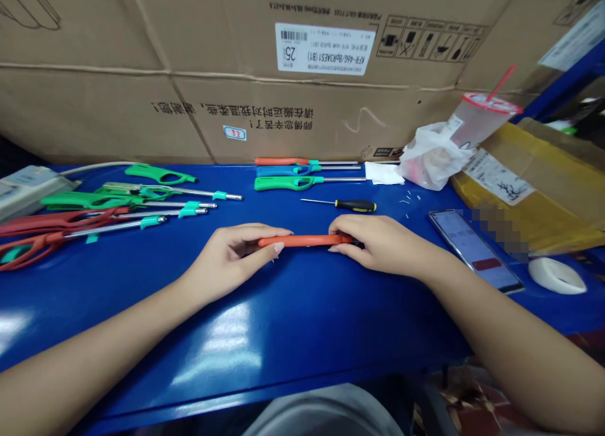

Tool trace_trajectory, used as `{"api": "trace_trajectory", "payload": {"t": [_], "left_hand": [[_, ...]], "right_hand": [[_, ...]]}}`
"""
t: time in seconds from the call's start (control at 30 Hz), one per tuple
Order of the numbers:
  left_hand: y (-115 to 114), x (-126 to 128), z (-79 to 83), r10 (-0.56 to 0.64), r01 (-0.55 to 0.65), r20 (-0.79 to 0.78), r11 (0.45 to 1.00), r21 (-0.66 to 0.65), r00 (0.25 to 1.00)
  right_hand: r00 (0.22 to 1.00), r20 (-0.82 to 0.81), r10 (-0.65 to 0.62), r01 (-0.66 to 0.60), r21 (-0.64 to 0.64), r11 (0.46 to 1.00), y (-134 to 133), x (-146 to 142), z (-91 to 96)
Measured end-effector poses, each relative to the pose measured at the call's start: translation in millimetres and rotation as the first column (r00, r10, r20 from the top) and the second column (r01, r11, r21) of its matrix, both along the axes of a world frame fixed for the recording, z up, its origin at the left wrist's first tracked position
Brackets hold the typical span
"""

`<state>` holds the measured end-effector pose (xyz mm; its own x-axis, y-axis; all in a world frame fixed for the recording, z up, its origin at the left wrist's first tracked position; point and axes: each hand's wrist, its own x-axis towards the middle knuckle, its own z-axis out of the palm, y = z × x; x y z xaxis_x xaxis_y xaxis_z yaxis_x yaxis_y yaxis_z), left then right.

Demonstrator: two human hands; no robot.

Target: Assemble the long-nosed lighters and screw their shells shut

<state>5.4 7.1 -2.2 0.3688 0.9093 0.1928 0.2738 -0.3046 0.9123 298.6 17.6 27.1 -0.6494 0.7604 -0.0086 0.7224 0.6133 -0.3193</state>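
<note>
Between my two hands is an orange long-necked gas lighter [305,240], seen edge-on above the blue table [302,310]. My left hand [241,250] pinches its left end between thumb and fingers. The right end sits in the closed fingers of my right hand [366,240], which hide that part. Behind it lies a black and yellow screwdriver [354,205], its tip pointing left. Farther back, a green lighter [288,183], a blue lighter [283,171] and an orange lighter [278,162] lie side by side, metal necks to the right.
Several red and green lighters and parts [108,215] lie at the left by a white power strip [33,187]. Cardboard boxes [236,39] stand behind. On the right are a drink cup [482,121] in a plastic bag, a yellow parcel [543,184], a phone [475,250] and a white mouse [556,276].
</note>
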Motion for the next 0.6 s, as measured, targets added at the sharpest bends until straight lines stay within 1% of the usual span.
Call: {"api": "trace_trajectory", "payload": {"t": [0.07, 0.13, 0.17, 0.2, 0.23, 0.27, 0.3, 0.33, 0.4, 0.47, 0.53, 0.6], "left_hand": [[0.2, -0.2, -1.0, -0.02, 0.021, -0.021, 0.999, 0.029, 1.0], [0.0, -0.3, -1.7, -0.036, 0.039, -0.046, 0.997, 0.064, 0.998], [-0.3, -0.5, -1.8, -0.046, 0.051, -0.067, 0.995, 0.089, 0.997], [-0.9, -0.6, -1.9, -0.053, 0.065, -0.096, 0.99, 0.124, 0.994], [-1.6, -0.8, -2.0, -0.058, 0.08, -0.132, 0.983, 0.167, 0.99], [-2.5, -1.1, -2.1, -0.062, 0.098, -0.171, 0.973, 0.211, 0.983], [-3.4, -1.4, -2.5, -0.067, 0.119, -0.208, 0.961, 0.249, 0.976], [-4.4, -1.7, -3.1, -0.073, 0.14, -0.241, 0.951, 0.277, 0.968], [-6.3, -2.3, -4.9, -0.097, 0.188, -0.295, 0.936, 0.298, 0.951], [-7.6, -2.8, -6.6, -0.119, 0.227, -0.339, 0.927, 0.298, 0.933], [-8.1, -3.4, -6.8, -0.118, 0.244, -0.379, 0.921, 0.303, 0.918], [-7.4, -4.1, -5.3, -0.097, 0.248, -0.414, 0.911, 0.329, 0.905]], "right_hand": [[0.995, -0.081, 0.065, -0.069, -0.047, 0.997, 3.5, 5.1, 1.3], [0.976, -0.193, 0.1, -0.109, -0.041, 0.993, 9.0, 11.5, 0.8], [0.966, -0.245, 0.08, -0.082, 0.001, 0.997, 12.5, 14.9, -0.8], [0.961, -0.275, 0.027, -0.008, 0.067, 0.998, 16.4, 18.2, -3.5], [0.961, -0.273, -0.041, 0.084, 0.148, 0.985, 20.6, 21.4, -7.2], [0.959, -0.25, -0.131, 0.185, 0.205, 0.961, 24.8, 24.3, -11.7], [0.951, -0.218, -0.217, 0.266, 0.224, 0.938, 28.9, 26.7, -16.4], [0.943, -0.186, -0.276, 0.313, 0.212, 0.926, 32.4, 28.7, -20.9], [0.936, -0.175, -0.306, 0.338, 0.2, 0.92, 37.4, 31.1, -27.7], [0.93, -0.201, -0.307, 0.345, 0.191, 0.919, 39.1, 31.2, -29.5], [0.915, -0.257, -0.309, 0.361, 0.186, 0.914, 38.8, 30.2, -26.6], [0.878, -0.348, -0.33, 0.409, 0.185, 0.894, 38.4, 29.8, -20.9]]}}
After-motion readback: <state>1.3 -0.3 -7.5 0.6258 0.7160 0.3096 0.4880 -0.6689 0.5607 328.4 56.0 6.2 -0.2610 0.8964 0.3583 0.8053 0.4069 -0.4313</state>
